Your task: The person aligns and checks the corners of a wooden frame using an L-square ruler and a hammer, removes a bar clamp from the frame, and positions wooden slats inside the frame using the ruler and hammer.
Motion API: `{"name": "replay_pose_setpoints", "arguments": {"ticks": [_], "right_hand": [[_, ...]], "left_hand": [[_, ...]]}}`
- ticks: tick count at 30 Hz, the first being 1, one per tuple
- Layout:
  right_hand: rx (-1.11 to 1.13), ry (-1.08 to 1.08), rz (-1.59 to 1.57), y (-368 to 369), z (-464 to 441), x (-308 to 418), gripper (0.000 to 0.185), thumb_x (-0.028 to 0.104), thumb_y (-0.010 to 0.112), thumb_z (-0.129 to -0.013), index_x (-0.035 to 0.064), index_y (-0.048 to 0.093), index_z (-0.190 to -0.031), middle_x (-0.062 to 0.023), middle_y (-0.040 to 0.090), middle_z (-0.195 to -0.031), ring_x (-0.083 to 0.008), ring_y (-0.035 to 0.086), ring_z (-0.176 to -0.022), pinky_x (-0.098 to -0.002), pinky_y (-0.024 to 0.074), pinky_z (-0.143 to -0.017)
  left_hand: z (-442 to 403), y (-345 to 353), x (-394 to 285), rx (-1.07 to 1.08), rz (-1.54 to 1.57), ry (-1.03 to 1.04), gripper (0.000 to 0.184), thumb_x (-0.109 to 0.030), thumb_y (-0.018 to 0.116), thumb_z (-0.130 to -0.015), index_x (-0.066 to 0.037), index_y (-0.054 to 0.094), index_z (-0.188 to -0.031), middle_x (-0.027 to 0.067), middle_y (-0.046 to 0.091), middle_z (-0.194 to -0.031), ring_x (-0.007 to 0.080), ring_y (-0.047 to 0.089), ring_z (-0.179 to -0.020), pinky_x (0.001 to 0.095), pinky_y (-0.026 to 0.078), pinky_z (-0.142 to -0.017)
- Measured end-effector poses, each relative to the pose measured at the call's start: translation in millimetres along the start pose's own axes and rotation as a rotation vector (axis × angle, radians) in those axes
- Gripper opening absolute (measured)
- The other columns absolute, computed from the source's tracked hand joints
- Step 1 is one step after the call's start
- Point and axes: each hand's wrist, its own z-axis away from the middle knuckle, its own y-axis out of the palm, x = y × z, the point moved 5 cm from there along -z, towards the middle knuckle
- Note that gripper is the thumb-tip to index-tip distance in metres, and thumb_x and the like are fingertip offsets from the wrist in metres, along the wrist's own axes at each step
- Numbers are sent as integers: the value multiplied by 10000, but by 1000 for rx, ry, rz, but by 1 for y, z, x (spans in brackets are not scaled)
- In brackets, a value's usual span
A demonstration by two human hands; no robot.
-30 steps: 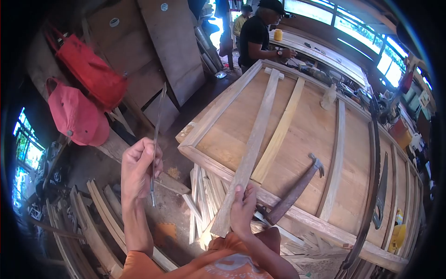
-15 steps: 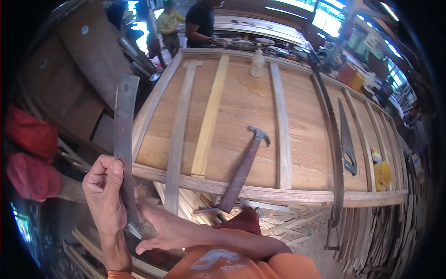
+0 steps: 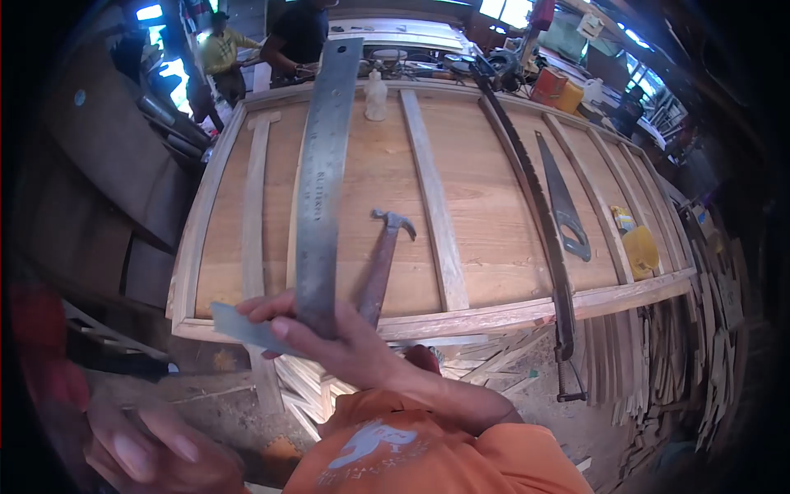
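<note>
My right hand point(image 3: 355, 350) grips a metal try square point(image 3: 322, 181) near its corner. The long marked blade stands up in front of the panel, and the short leg points left over the panel's near edge. My left hand point(image 3: 160, 449) is low at the left, blurred, apart from the square, with its fingers loosely bent and apart and nothing visible in them. Behind the square, a claw hammer point(image 3: 381, 267) lies on the framed wooden panel point(image 3: 477, 239), its handle end hidden by my right hand and wrist.
A long saw point(image 3: 527, 177) lies across the panel, overhanging its near edge. Right of it are a handsaw point(image 3: 561, 202) and a yellow container point(image 3: 640, 251). A whitish bottle point(image 3: 376, 99) stands at the far side. Wood strips point(image 3: 625, 354) stand below right. Two people are beyond the panel.
The try square has passed from my left hand to my right and moved rightward, over the panel. My left hand has let go and dropped down to the left. The view has shifted right.
</note>
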Motion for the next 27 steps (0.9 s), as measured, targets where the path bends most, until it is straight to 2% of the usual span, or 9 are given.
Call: {"name": "replay_pose_setpoints", "arguments": {"ticks": [1,6,9,11,13,17,21,25,27], "right_hand": [[-11,-1,52,-3,-2,0,306,163,522,-1134,-17,608,-1367,-130,617,-1417,-176,629,-1211,-342,571,-1013],[-53,35,36,-12,4,0,336,195,527,-1137,-13,605,-1390,-97,646,-1325,-139,642,-1135,-328,580,-992],[-109,5,127,-23,-1,10,337,173,562,-1116,-21,607,-1387,-113,641,-1282,-154,651,-1153,-318,611,-945],[-136,59,196,-31,-1,30,335,149,576,-1104,-20,606,-1392,-120,643,-1273,-175,668,-1135,-323,621,-928],[-195,46,312,-45,-4,42,345,100,603,-1079,-18,604,-1403,-131,661,-1248,-214,708,-1070,-337,640,-898],[-290,22,388,-86,1,62,376,43,652,-1037,-44,593,-1397,-152,716,-1160,-245,754,-942,-370,679,-839],[-395,23,373,-111,-17,58,403,24,702,-1000,-85,574,-1367,-183,740,-1085,-257,763,-925,-404,702,-752],[-385,38,276,-112,-30,49,440,7,720,-977,-97,564,-1375,-196,740,-1071,-264,763,-898,-416,704,-712],[-398,41,248,-105,-25,41,451,-16,714,-964,-104,566,-1381,-200,739,-1069,-269,762,-886,-412,703,-703]], "left_hand": [[-10,31,9,77,-84,-9,688,-93,825,-825,-76,438,-1393,57,367,-1245,252,462,-1137,405,432,-843],[-11,27,10,145,-30,-20,671,-128,815,-854,-72,438,-1406,73,376,-1238,243,461,-1196,396,438,-889],[-3,-21,-3,45,241,-426,528,-201,802,-887,-86,511,-1313,82,417,-1185,257,489,-1165,392,436,-913],[-10,2,2,350,155,-560,393,-344,788,-948,-302,575,-1275,88,465,-1508,383,412,-1412,593,621,-960],[39,-43,6,48,-547,141,427,-303,778,-918,-89,539,-1200,96,491,-1157,270,528,-1127,399,437,-942],[46,-85,117,-106,-1030,-525,564,-272,779,-957,6,548,-1390,285,570,-1414,368,552,-1309,454,435,-1081],[102,-180,226,-86,-1511,-592,761,-260,774,-964,116,396,-1507,360,539,-1439,522,506,-1352,534,389,-1165],[88,-190,255,-172,-1314,-883,810,-238,790,-936,140,366,-1513,368,569,-1411,533,547,-1321,521,436,-1127],[86,-187,256,-189,-1309,-804,801,-176,786,-908,156,377,-1512,386,598,-1362,518,598,-1281,500,473,-1097]]}}
